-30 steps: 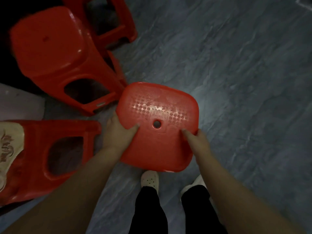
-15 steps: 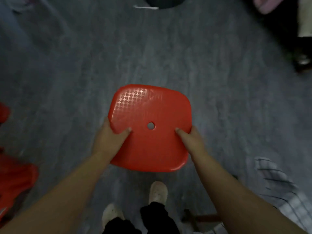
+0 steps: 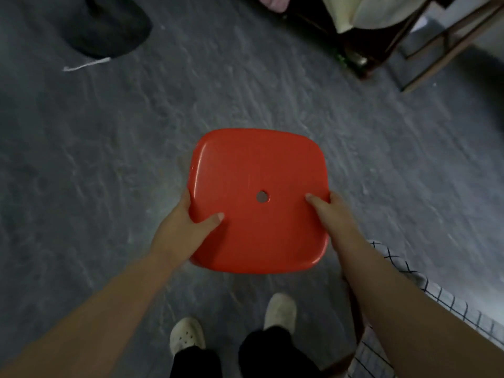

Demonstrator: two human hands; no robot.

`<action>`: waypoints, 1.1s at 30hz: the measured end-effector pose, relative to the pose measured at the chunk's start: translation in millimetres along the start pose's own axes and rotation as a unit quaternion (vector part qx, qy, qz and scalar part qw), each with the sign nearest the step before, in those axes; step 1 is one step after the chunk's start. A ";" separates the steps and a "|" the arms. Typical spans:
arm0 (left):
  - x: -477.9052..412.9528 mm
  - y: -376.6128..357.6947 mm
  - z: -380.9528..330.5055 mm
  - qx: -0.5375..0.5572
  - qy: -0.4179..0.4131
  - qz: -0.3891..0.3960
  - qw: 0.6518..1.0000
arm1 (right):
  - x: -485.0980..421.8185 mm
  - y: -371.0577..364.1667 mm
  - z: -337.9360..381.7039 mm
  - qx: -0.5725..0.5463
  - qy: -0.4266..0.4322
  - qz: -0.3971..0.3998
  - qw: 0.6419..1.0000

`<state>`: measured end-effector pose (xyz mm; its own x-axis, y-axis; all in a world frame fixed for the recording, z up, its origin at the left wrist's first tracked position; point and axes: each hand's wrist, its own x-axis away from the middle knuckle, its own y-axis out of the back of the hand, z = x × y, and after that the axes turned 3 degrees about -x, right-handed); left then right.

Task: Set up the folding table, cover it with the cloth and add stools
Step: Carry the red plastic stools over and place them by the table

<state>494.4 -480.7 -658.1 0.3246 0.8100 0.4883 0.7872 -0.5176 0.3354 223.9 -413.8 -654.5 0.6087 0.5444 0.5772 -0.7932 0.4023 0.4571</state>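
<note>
Stool (image 3: 259, 186) seat, red and square with rounded corners, fills the middle of the view, seen from straight above, with a small round hole (image 3: 262, 196) near its centre. Both hands hold it above the grey floor (image 3: 109, 159): the left hand (image 3: 188, 227) clasps the seat's left edge with its thumb (image 3: 211, 218) lying flat on top and the other fingers hidden under the rim, and the right hand (image 3: 334, 216) clasps the right edge the same way, thumb (image 3: 313, 200) on top pointing toward the hole. Both bare forearms reach in from the bottom corners. The stool's legs are hidden beneath the seat, so whether they touch the floor cannot be told. Below the seat stand two pale shoes (image 3: 281, 311) under dark trousers (image 3: 272, 353), the right foot ahead of the left. Checked cloth (image 3: 403, 271), white with thin dark lines, hangs at the lower right, just beside the right forearm, and a dark wooden leg (image 3: 356, 312) shows under it. At the top left lies a dark rounded shape (image 3: 109, 28) with a white strip (image 3: 87, 64) on the floor beside it. At the top right stands a brown frame (image 3: 447, 42) with pale fabric (image 3: 381, 12) above it, well apart from the stool.
</note>
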 end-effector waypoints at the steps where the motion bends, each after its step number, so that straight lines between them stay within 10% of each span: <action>1: -12.7 -8.8 -10.0 -0.008 0.000 0.010 1.000 | -12.3 11.1 -0.3 -0.005 -0.005 -0.005 1.000; 19: -142.0 -392.7 -232.0 -0.050 -0.070 0.237 0.968 | -187.6 382.0 -117.3 -0.121 -0.108 -0.157 0.974; 33: -94.9 -638.3 -225.6 -0.038 -0.033 0.448 0.893 | -209.8 569.9 -290.5 -0.141 -0.179 -0.278 0.933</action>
<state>-157.2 -289.3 -736.8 0.8385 0.0751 0.5397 0.1590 -0.9811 -0.1106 -360.7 -84.9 -711.6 0.8544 -0.0665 0.5153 -0.2951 0.7542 0.5866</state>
